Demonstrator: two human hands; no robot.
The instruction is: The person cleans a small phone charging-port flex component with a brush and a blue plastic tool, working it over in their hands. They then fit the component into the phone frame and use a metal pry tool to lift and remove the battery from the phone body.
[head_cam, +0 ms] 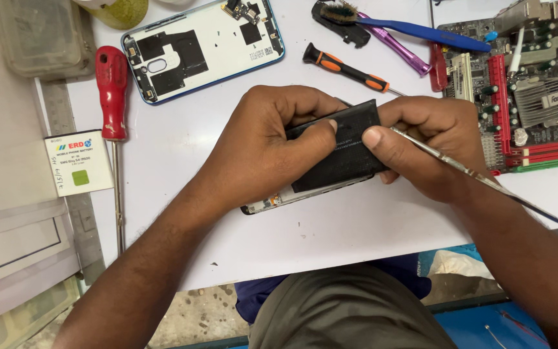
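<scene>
At a white workbench (330, 226), a person works on an opened phone (272, 201) lying near the front edge, its black battery (343, 148) lifted at an angle above the body. The left hand (259, 152) is closed over the phone, thumb pressing the battery's face. The right hand (431, 145) pinches the battery's far end while also holding thin metal tweezers (479, 176); whether their tips touch the battery is hard to tell. The risk: a slip could drive the tips into the soft cell, or bending could crease it. A circuit board (537, 90), the phone's back cover (205, 48) and a red screwdriver (112, 90) lie nearby.
</scene>
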